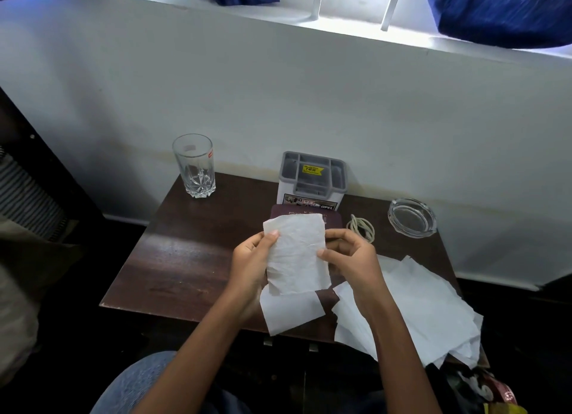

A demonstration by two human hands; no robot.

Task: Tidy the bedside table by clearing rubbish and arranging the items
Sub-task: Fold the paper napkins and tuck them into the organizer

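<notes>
Both hands hold a creased white tissue [295, 252] upright above the dark wooden bedside table [185, 259]. My left hand [252, 263] grips its left edge and my right hand [349, 259] pinches its right edge. Behind the tissue lies a maroon booklet [331, 220], mostly hidden. Another white tissue [291, 311] lies flat at the table's front edge below my hands. A loose pile of white tissues [424, 308] covers the front right corner and hangs over the edge.
An empty drinking glass [195, 166] stands at the back left. A grey plastic organiser [312, 180] sits at the back centre against the wall. A coiled white cable [362, 228] and a glass ashtray [411, 217] lie at the back right. Colourful wrappers [492, 392] show below the table's right corner.
</notes>
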